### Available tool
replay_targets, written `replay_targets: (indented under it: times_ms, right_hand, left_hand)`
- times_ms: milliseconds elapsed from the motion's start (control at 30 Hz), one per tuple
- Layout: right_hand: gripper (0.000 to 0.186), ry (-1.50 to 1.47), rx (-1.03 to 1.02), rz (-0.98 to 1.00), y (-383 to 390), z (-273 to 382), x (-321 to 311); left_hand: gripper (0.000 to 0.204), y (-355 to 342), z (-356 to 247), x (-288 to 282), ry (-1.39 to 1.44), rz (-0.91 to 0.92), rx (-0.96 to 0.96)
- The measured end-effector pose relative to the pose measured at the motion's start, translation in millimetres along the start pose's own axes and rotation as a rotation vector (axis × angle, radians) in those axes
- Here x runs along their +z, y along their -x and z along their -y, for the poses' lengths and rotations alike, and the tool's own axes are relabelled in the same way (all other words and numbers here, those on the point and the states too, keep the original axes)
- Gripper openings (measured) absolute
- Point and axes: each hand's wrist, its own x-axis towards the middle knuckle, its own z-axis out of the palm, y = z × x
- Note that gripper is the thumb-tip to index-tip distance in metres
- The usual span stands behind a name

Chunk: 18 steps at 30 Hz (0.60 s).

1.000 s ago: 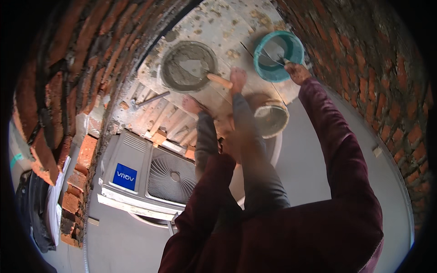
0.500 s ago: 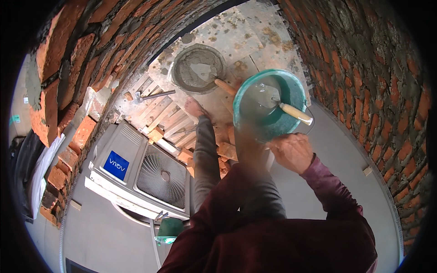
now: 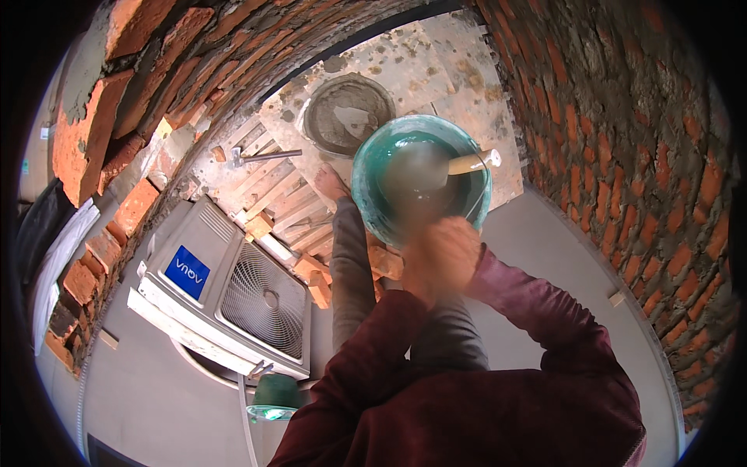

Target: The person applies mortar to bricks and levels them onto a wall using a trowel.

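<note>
A green bucket with cloudy liquid inside is in front of me. Across its right rim lies a tool's pale wooden handle; a blur over the bucket hides the tool's other end. My left hand and my right hand are close together at the bucket's near rim. Both are smeared by motion, so their fingers cannot be made out, nor whether they hold anything. Beyond the bucket, to its left, sits a round pan of grey mortar, partly covered by the bucket.
A hammer lies on wooden slats left of my bare foot. Loose bricks stand beside my leg. An air-conditioner outdoor unit is at left, near a green lamp-like object. Brick walls rise left and right.
The bucket has shifted left in the picture, hiding the wooden handle seen at the mortar pan. My right hand has moved left, close to my left hand.
</note>
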Motion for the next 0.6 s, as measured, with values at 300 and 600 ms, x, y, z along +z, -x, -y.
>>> replay_targets:
  times_ms: [300,600]
  right_hand:
    - [0.010,0.018,0.114,-0.046,-31.4,21.6,-37.9]
    - [0.012,-0.221,-0.118,0.041,-36.9,-2.8,-10.6]
  left_hand:
    - [0.024,-6.6,39.1,47.7,2.185,-0.165,-0.577]
    - [0.023,-17.8,28.5,48.0,1.445,-0.325,-0.145]
